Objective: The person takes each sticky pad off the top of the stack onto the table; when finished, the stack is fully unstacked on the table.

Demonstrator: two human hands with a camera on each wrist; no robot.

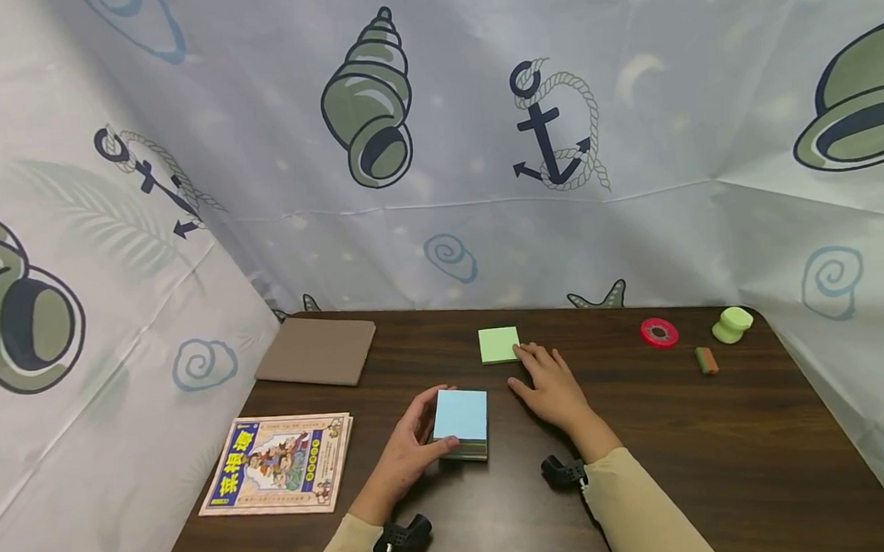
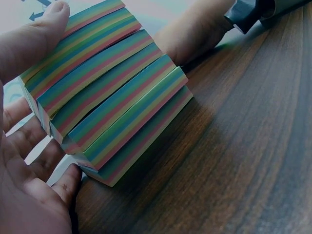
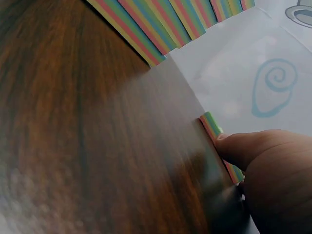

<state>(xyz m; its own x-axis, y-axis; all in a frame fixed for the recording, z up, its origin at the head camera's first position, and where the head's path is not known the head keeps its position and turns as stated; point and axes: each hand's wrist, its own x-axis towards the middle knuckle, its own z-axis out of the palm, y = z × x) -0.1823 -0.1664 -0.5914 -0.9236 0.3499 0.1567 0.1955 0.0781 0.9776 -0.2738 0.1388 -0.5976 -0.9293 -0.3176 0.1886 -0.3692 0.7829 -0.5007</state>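
Observation:
My left hand (image 1: 414,452) grips a tall stack of sticky note pads (image 1: 460,417) by its left side, with the thumb at the near side. The stack has a light blue top, and its striped, slightly uneven layers (image 2: 112,87) show in the left wrist view. Ahead of it, a thin light green sticky note pad (image 1: 496,346) lies flat on the table. My right hand (image 1: 556,391) reaches to this pad, fingertips at its right edge. In the right wrist view the thumb (image 3: 239,146) overlaps the pad's striped edge (image 3: 209,126).
A colourful booklet (image 1: 279,464) and a plain brown board (image 1: 317,351) lie at the left of the dark wooden table (image 1: 722,461). Toward the back right are a red ring (image 1: 659,332), a pale green knob-shaped object (image 1: 732,325) and a small orange-green block (image 1: 706,360). A printed curtain (image 1: 472,141) hangs behind.

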